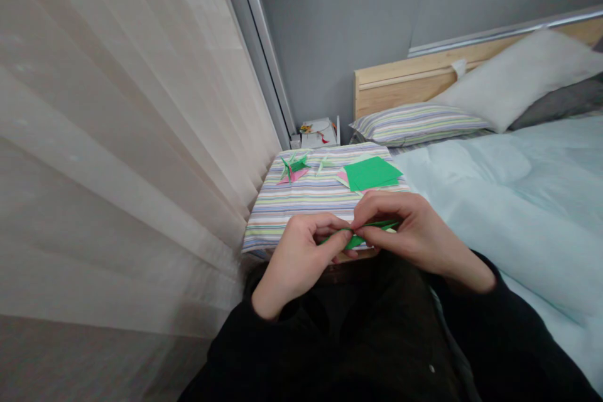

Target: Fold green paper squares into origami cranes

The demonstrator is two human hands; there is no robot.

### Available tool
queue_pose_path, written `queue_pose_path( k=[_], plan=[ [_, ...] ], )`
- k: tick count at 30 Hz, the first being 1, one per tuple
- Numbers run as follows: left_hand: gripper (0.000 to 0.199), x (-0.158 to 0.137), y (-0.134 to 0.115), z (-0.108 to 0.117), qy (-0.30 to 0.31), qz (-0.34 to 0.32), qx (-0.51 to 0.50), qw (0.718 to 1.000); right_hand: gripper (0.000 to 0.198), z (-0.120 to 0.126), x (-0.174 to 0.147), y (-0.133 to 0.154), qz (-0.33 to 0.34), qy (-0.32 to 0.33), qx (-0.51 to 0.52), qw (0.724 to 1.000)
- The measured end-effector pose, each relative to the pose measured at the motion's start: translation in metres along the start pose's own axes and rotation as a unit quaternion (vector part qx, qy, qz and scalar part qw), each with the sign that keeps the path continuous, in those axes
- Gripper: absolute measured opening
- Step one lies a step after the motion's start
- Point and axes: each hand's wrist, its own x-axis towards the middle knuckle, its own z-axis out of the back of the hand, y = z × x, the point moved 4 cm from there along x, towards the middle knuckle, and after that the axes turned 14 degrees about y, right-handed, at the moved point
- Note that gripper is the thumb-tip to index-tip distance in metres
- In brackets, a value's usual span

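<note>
A piece of folded green paper (357, 242) is held between my two hands above the near edge of the striped cloth. My left hand (308, 251) pinches its left part between thumb and fingers. With thumb and forefinger, my right hand (407, 226) grips the same paper near its middle, and narrow green points stick out to the right under those fingers. The fingers cover much of the paper, so its full shape is hidden. Beyond my right hand lies a stack of green paper sheets (372, 174), with pink edges showing beneath.
Folded green and pink paper shapes (294, 168) and a pale green one (323, 166) rest on the striped cloth (277, 210). A curtain (141, 107) hangs at left. The bed (513, 201) adjoins on the right, with a striped pillow (424, 124). Behind stands a small white shelf (320, 138).
</note>
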Motion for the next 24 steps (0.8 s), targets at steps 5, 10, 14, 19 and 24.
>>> queue_pose_path(
  k=[5, 10, 14, 19, 24],
  plan=[
    [0.021, 0.001, 0.004, 0.001, -0.014, -0.002, -0.045, 0.999, 0.016, 0.002, 0.001, 0.006, 0.016, 0.026, 0.004, 1.0],
    [0.025, -0.001, 0.006, 0.0, 0.018, 0.01, -0.132, 0.991, 0.012, 0.006, -0.001, 0.009, 0.016, 0.03, 0.022, 0.999],
    [0.03, -0.001, 0.004, -0.003, 0.042, 0.003, -0.168, 0.985, 0.009, 0.007, -0.001, 0.008, 0.011, 0.027, 0.053, 0.998],
    [0.028, 0.002, 0.009, -0.002, -0.02, 0.006, -0.187, 0.982, 0.006, 0.004, -0.001, -0.002, -0.051, -0.002, 0.135, 0.99],
    [0.028, 0.005, 0.015, -0.004, -0.046, -0.005, -0.223, 0.974, 0.007, -0.001, 0.001, -0.01, -0.058, -0.081, 0.204, 0.974]
  ],
)
